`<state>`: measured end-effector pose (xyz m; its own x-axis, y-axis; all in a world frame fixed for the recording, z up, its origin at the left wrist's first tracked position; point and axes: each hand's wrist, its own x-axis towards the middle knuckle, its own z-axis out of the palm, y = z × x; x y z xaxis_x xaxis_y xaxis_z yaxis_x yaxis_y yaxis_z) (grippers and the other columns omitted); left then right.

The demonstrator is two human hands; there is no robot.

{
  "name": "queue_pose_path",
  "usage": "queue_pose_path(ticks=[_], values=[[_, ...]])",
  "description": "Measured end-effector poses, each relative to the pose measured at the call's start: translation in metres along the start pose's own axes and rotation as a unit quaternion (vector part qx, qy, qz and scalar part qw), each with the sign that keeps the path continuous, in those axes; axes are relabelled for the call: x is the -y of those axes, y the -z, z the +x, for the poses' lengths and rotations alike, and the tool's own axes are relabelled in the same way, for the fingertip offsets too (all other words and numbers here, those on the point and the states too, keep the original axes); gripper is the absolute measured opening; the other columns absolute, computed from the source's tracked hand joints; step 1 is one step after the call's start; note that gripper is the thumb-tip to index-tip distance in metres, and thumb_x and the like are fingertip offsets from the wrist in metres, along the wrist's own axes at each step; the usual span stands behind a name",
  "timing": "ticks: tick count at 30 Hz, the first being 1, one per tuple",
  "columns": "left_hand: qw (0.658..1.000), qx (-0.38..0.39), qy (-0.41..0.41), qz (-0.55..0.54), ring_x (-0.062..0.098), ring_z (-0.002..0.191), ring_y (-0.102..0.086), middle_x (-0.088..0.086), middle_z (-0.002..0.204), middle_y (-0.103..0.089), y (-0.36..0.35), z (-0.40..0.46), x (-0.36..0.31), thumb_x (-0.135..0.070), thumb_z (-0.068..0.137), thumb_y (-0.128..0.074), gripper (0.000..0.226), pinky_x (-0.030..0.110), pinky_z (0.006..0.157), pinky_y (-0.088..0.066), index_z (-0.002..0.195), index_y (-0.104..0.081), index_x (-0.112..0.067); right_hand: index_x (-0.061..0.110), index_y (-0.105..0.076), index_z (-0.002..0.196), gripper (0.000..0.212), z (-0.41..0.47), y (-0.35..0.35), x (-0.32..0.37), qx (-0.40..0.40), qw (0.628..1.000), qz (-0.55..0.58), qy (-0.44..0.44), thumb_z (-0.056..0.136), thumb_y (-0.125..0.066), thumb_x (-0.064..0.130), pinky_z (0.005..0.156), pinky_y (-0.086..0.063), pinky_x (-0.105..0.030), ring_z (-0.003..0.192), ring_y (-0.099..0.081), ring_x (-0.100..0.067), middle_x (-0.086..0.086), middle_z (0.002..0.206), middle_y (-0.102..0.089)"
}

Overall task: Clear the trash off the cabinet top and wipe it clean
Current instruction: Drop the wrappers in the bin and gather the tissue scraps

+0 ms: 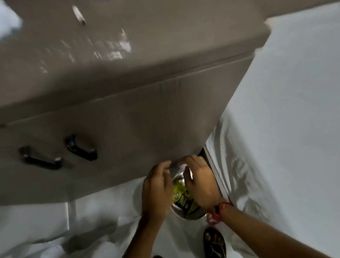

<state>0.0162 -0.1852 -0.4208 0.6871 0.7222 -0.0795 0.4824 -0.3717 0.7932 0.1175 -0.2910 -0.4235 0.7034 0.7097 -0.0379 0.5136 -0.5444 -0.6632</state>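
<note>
Cabinet top (152,33): fills the upper frame; scraps (115,49) lie scattered at its centre, a small stick-like piece (79,15) above them.
Handles (60,154): two, side by side, on the cabinet front, left of centre.
Bin (186,211): lower centre, below the cabinet's front edge, a wrapper (181,194) inside.
Left hand (157,192), right hand (202,184): over the bin's mouth, either side of the wrapper.
Feet (214,248): bottom centre, below the bin.

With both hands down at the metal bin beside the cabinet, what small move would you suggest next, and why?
Probably let go into the metal bin and lift both hands back to the cabinet top. The left hand and right hand sit over the bin's mouth, where a yellow wrapper already lies, while a small stick-like scrap and pale bits remain on top.
</note>
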Motion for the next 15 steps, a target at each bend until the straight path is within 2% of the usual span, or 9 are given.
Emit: queue_pose_path(ticks=[3, 6, 7, 9, 11, 12, 13, 15], values=[[0.986, -0.094, -0.122, -0.056, 0.01, 0.101, -0.07, -0.002, 0.109, -0.075, 0.075, 0.02, -0.089, -0.015, 0.099, -0.054, 0.022, 0.027, 0.086, -0.058, 0.115, -0.07, -0.014, 0.009, -0.068, 0.1, 0.026, 0.026, 0.073, 0.091, -0.119, 0.986, 0.054, 0.108, 0.083, -0.052, -0.003, 0.078, -0.051, -0.036, 0.094, -0.06, -0.025, -0.002, 0.102, -0.065], [0.96, -0.159, -0.211, -0.095, 0.005, 0.098, -0.072, -0.006, 0.107, -0.076, 0.151, 0.028, -0.162, -0.018, 0.1, -0.055, 0.021, 0.022, 0.084, -0.057, 0.113, -0.07, -0.014, 0.006, -0.066, 0.09, 0.019, 0.042, 0.143, 0.174, -0.223, 0.945, 0.146, 0.188, 0.086, -0.053, -0.006, 0.074, -0.049, -0.029, 0.084, -0.061, -0.022, -0.004, 0.089, -0.064], [0.95, -0.177, -0.233, -0.109, 0.004, 0.099, -0.072, -0.009, 0.108, -0.075, 0.173, 0.031, -0.182, -0.019, 0.1, -0.055, 0.02, 0.019, 0.084, -0.057, 0.114, -0.07, -0.016, 0.008, -0.066, 0.09, 0.019, 0.048, 0.162, 0.197, -0.241, 0.929, 0.183, 0.213, 0.088, -0.052, -0.005, 0.074, -0.048, -0.025, 0.084, -0.062, -0.019, -0.002, 0.088, -0.063], [0.933, -0.215, -0.263, -0.114, 0.0, 0.102, -0.071, -0.014, 0.11, -0.074, 0.223, 0.049, -0.217, -0.02, 0.101, -0.053, 0.019, 0.015, 0.085, -0.056, 0.115, -0.067, -0.019, 0.011, -0.064, 0.093, 0.015, 0.072, 0.196, 0.243, -0.249, 0.91, 0.214, 0.252, 0.094, -0.052, 0.002, 0.074, -0.049, -0.027, 0.085, -0.062, -0.018, 0.0, 0.091, -0.062], [0.934, -0.268, -0.231, -0.042, -0.004, 0.104, -0.067, -0.012, 0.111, -0.072, 0.27, 0.081, -0.237, -0.018, 0.1, -0.052, 0.02, 0.013, 0.086, -0.054, 0.116, -0.064, -0.021, 0.014, -0.063, 0.099, 0.013, 0.106, 0.216, 0.275, -0.225, 0.931, 0.19, 0.216, 0.091, -0.055, 0.006, 0.077, -0.052, -0.036, 0.089, -0.061, -0.02, 0.0, 0.098, -0.06], [0.939, -0.284, -0.193, 0.012, 0.0, 0.106, -0.065, -0.009, 0.113, -0.07, 0.287, 0.1, -0.24, -0.018, 0.099, -0.054, 0.023, 0.018, 0.089, -0.055, 0.119, -0.063, -0.021, 0.016, -0.063, 0.102, 0.017, 0.125, 0.221, 0.284, -0.206, 0.948, 0.163, 0.181, 0.089, -0.057, 0.008, 0.081, -0.053, -0.041, 0.093, -0.061, -0.022, 0.001, 0.103, -0.058], [0.946, -0.281, -0.148, 0.067, 0.009, 0.112, -0.062, -0.004, 0.118, -0.069, 0.304, 0.119, -0.24, -0.018, 0.098, -0.055, 0.026, 0.026, 0.092, -0.055, 0.123, -0.062, -0.02, 0.017, -0.062, 0.106, 0.019, 0.143, 0.224, 0.292, -0.183, 0.963, 0.129, 0.151, 0.089, -0.059, 0.01, 0.085, -0.052, -0.044, 0.099, -0.06, -0.024, 0.0, 0.108, -0.056], [0.959, -0.212, -0.06, 0.178, 0.024, 0.121, -0.055, 0.004, 0.128, -0.065, 0.328, 0.152, -0.232, -0.023, 0.097, -0.057, 0.034, 0.04, 0.1, -0.05, 0.131, -0.058, -0.02, 0.018, -0.06, 0.118, 0.027, 0.174, 0.226, 0.298, -0.123, 0.986, 0.035, 0.107, 0.091, -0.06, 0.016, 0.093, -0.052, -0.046, 0.111, -0.056, -0.029, -0.004, 0.119, -0.052]])
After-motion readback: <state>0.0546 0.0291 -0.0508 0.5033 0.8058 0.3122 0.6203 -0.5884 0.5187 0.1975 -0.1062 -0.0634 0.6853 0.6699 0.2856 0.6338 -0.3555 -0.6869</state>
